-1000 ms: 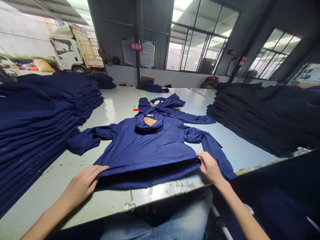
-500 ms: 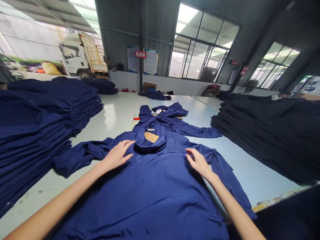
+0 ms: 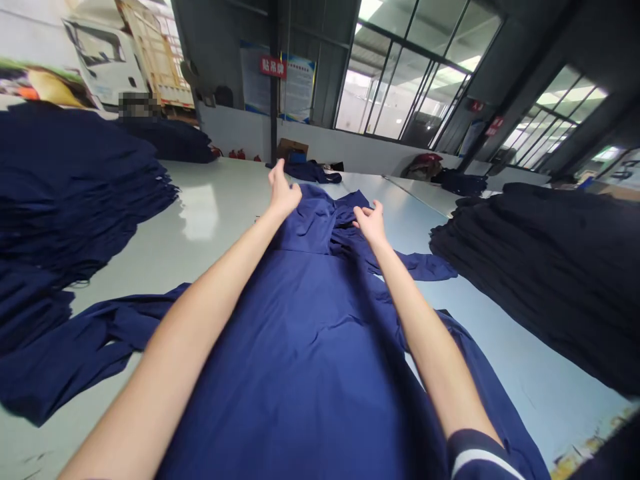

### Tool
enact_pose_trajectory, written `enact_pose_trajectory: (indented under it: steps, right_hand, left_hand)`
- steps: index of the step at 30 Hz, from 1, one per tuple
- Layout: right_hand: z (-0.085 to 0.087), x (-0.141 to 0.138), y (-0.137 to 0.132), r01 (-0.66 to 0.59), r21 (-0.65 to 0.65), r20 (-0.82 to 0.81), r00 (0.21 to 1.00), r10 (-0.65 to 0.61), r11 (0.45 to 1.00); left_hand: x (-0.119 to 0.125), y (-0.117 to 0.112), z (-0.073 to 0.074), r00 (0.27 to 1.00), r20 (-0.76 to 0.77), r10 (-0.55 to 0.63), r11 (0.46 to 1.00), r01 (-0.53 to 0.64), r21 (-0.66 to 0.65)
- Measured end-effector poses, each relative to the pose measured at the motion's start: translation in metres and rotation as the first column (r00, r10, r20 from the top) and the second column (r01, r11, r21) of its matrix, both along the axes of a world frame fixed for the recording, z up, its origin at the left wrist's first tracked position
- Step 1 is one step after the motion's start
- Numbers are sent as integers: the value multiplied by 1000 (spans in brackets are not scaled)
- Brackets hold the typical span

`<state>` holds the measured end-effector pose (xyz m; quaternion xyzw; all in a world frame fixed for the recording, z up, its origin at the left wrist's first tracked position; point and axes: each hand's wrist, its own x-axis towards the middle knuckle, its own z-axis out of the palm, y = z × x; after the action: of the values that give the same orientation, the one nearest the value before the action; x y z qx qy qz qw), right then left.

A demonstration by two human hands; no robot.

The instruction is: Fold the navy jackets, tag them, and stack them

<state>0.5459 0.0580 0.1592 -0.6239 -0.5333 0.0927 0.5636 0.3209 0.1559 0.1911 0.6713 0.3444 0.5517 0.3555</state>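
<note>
A navy hooded garment [image 3: 310, 347] lies flat along the pale table [image 3: 210, 213], its sleeves spread to both sides. Both my arms stretch far forward over it. My left hand [image 3: 283, 190] is at the hood end, fingers closed on the navy fabric there. My right hand [image 3: 371, 221] is beside it on the right, fingers curled and pinching the hood fabric. A second navy garment [image 3: 410, 263] lies just beyond, one sleeve showing to the right.
A tall stack of folded navy garments [image 3: 70, 193] fills the left of the table. A stack of darker garments [image 3: 545, 260] fills the right. More navy cloth [image 3: 310, 172] lies at the far end below the windows.
My hands have moved from the hem, over the chest, to the hood at the far end. The camera has leaned forward and the paper tag is hidden now.
</note>
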Motion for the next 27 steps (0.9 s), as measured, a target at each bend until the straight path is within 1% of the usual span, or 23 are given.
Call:
enact_pose_trajectory:
  steps: [1,2,3,4,5,6,7,8,9,10,12,13,15,16,17,18,19,20,22,23,25,26,27]
  right_hand:
    - [-5,7,-17,-9,-4,-35,999,9,1000]
    - [-15,12,-42,-21,-45,-35,999,19,999]
    - [-29,16,-76,-54,-95,-21,998,52,994]
    - [-47,19,-114,-72,-138,-38,997,67,988]
    - [-66,21,-155,-79,-196,-92,994,62,977]
    - [-85,23,-196,-87,-259,-186,982,39,962]
    - [-102,25,-235,-87,-309,-300,954,-10,947]
    - [-118,27,-270,-76,-346,-403,912,-74,935]
    - [-130,30,-301,-56,-365,-496,856,-143,929]
    - [-140,32,-326,-36,-379,-576,791,-205,925]
    - [-153,36,-360,2,-387,-693,659,-292,922]
    - [-158,38,-370,15,-385,-736,598,-316,923]
    - [-164,42,-378,61,-375,-789,502,-353,925]
    - [-166,45,-378,109,-369,-797,474,-375,923]
    - [-167,49,-376,181,-367,-785,466,-408,913]
    - [-167,55,-372,289,-368,-747,474,-466,884]
    - [-166,61,-368,418,-363,-688,483,-542,833]
    - [-163,68,-364,546,-344,-620,479,-622,764]
    - [-151,86,-356,736,-272,-510,435,-742,619]
    - [-142,95,-352,795,-228,-478,412,-775,563]
    - [-116,112,-341,857,-132,-443,398,-803,498]
    - [-100,118,-333,879,-65,-409,408,-816,472]
    - [-83,121,-323,889,17,-359,433,-827,458]
  left_hand:
    - [0,-12,-12,996,-76,-43,991,52,121]
    - [-3,-31,-31,978,-187,-95,957,141,254]
    - [-9,-55,-55,930,-329,-163,890,282,358]
    - [-17,-84,-82,865,-452,-220,828,410,382]
    - [-25,-113,-110,793,-549,-262,785,506,356]
    - [-33,-143,-135,720,-625,-302,755,581,304]
    - [-39,-170,-157,652,-677,-341,725,641,253]
    - [-43,-195,-173,600,-708,-371,699,683,212]
    - [-45,-217,-185,557,-728,-399,672,718,181]
    - [-44,-236,-191,527,-737,-425,645,747,162]
    - [-37,-268,-194,487,-735,-472,591,793,145]
    - [-31,-282,-192,469,-730,-498,562,815,140]
    - [-20,-309,-188,421,-719,-552,493,861,126]
    - [-16,-321,-188,389,-718,-577,451,885,116]
    - [-13,-332,-190,352,-721,-597,407,907,105]
    - [-11,-342,-193,318,-727,-609,368,925,96]
    - [-10,-349,-196,289,-734,-615,336,938,87]
    - [-10,-355,-201,267,-742,-615,314,946,80]
    - [-11,-363,-210,245,-754,-610,295,953,71]
    - [-12,-366,-213,242,-757,-607,296,953,68]
    - [-12,-370,-216,238,-754,-613,298,953,58]
    - [-11,-370,-215,232,-744,-627,294,954,50]
    - [-10,-370,-214,228,-720,-656,292,956,37]
